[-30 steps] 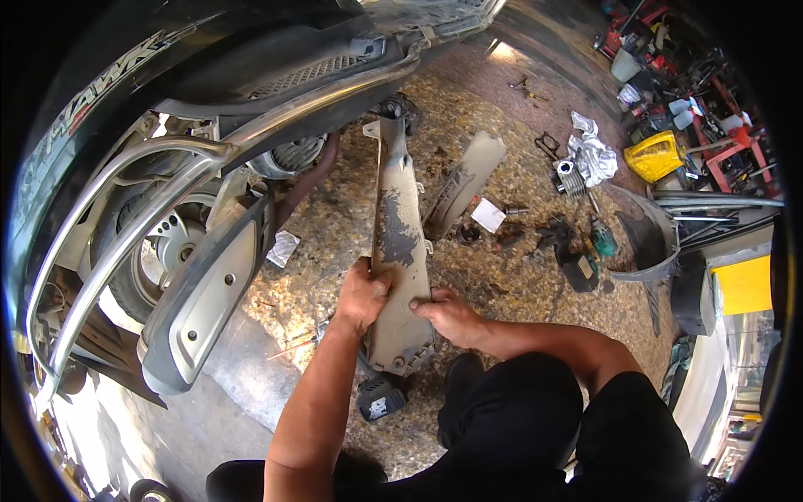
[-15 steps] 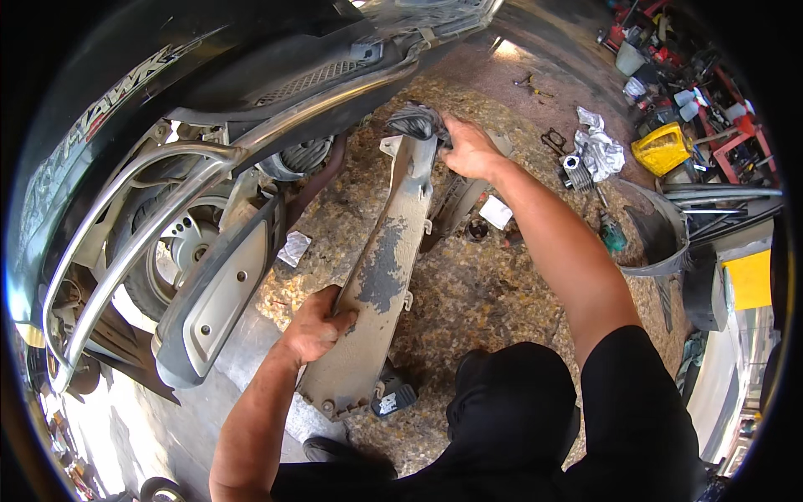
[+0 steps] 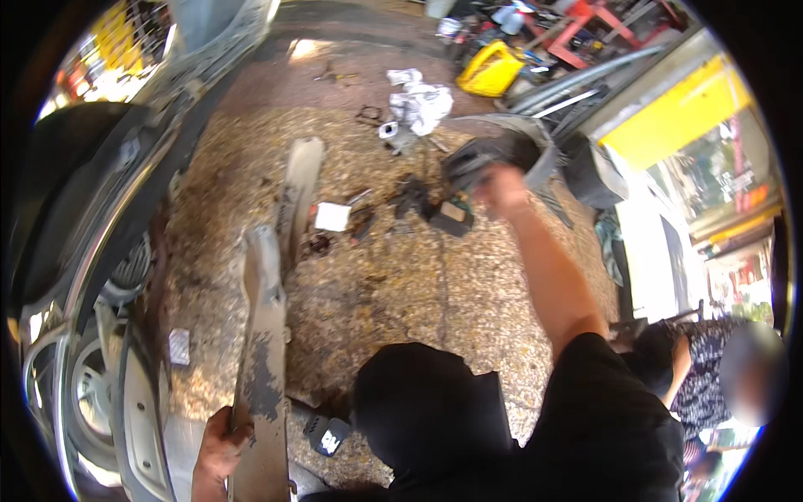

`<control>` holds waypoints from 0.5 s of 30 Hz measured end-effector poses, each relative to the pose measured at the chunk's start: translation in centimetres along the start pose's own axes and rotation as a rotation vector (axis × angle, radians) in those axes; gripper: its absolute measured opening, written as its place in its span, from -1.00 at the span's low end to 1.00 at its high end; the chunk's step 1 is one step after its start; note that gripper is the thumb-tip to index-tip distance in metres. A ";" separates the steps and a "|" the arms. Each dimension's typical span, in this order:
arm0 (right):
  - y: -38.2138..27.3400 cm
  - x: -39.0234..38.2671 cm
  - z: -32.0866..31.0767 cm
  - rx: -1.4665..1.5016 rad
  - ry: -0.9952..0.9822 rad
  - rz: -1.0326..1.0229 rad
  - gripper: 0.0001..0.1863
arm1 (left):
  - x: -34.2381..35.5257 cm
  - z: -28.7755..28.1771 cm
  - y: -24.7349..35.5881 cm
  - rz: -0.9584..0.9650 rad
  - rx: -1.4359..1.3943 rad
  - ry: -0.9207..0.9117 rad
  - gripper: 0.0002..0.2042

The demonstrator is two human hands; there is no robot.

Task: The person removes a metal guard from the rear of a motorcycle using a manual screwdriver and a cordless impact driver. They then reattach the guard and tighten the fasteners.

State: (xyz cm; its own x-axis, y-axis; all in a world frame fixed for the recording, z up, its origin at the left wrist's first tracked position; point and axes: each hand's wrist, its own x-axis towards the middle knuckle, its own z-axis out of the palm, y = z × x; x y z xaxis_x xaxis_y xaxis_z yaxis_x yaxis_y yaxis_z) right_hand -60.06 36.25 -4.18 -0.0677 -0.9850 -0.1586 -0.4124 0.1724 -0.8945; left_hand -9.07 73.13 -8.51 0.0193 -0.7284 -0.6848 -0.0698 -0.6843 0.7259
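Note:
My left hand [image 3: 222, 443] grips the left edge of a long, flaking panel [image 3: 261, 376] lying lengthwise beside me. My right hand [image 3: 502, 188], smeared by motion, reaches out at the upper right with a dark ribbed piece [image 3: 473, 159] in its fingers, over the rim of a round tub [image 3: 548, 155]. A second long panel [image 3: 301, 167] lies beyond the first. Near my right hand are a dark tool [image 3: 452, 217] and scattered small parts. A white square pad [image 3: 332, 217] lies between these and the panels. A battery tool [image 3: 326, 435] is right of my panel.
A black vehicle with a metal bar [image 3: 92, 284] stands at the left. Crumpled foil [image 3: 418, 109] and a small metal part lie ahead. A yellow container [image 3: 489, 67] and cluttered red racks are at the upper right. Another person [image 3: 703, 376] is at the lower right.
My right hand has lifted the dark piece off the panel's far end and swung it rightward. My left hand stays on the panel. The view has turned right, bringing the other person in.

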 end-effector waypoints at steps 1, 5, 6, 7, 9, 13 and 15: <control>0.0 0.0 -4.2 0.031 0.115 -0.222 -0.58 | -0.2 0.1 0.2 0.062 -0.126 -0.013 -0.86; -1.5 2.8 -5.1 0.288 0.024 0.174 -0.54 | -1.9 -0.7 1.2 0.051 0.091 0.047 -0.66; -2.2 2.4 -2.8 0.165 -0.128 0.189 -0.51 | -2.1 -1.0 1.7 0.038 0.092 0.038 -0.60; -2.1 1.7 1.1 0.080 -0.342 0.045 -0.49 | -2.2 -1.2 2.0 0.127 0.144 0.027 -0.61; -3.4 -1.5 10.4 0.049 -0.713 -0.229 -0.41 | -2.7 -1.1 2.4 0.140 0.129 0.031 -0.62; -13.8 -11.4 24.2 -0.565 -0.908 -1.229 -0.11 | -5.3 -2.1 2.9 0.092 0.285 0.079 -0.35; -18.3 -15.8 27.6 -0.660 -0.996 -1.432 -0.09 | -7.1 -2.2 3.2 0.118 0.314 0.091 -0.33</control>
State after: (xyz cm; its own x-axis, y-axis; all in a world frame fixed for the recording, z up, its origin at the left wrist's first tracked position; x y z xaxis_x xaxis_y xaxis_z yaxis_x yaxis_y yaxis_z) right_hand -26.35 48.74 3.15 0.9940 0.0457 0.0996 0.0741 -0.9497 -0.3044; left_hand -7.19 76.00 -1.18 0.0810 -0.8117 -0.5784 -0.3797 -0.5617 0.7351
